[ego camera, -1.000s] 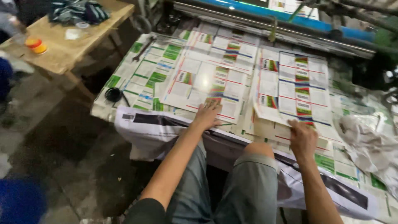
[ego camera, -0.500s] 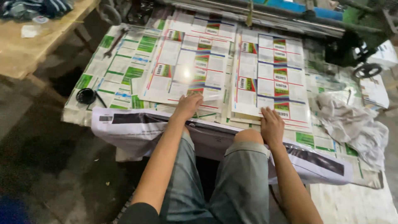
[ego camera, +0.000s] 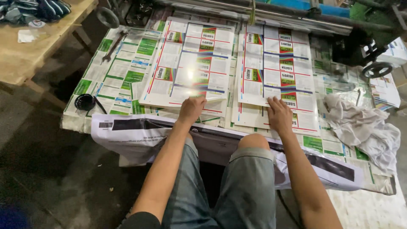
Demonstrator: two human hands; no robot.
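Observation:
Two stacks of glossy printed sheets lie side by side on a low work table (ego camera: 76, 123) covered with more printed sheets. My left hand (ego camera: 191, 108) rests flat on the near edge of the left stack (ego camera: 190, 59), fingers together. My right hand (ego camera: 280, 115) presses on the near edge of the right stack (ego camera: 277, 68), fingers spread. Neither hand grips anything. My knees in grey shorts sit under the table's front edge.
A crumpled white rag (ego camera: 360, 125) lies at the right. A spanner (ego camera: 112, 46) and a small black dish (ego camera: 84, 101) sit on the left of the table. A wooden bench (ego camera: 29, 55) stands at far left. Machine rollers (ego camera: 296, 19) run along the back.
The view has shifted closer and more centred on the table. Both hands stay on the near edges of the two stacks; the right hand has spread its fingers slightly.

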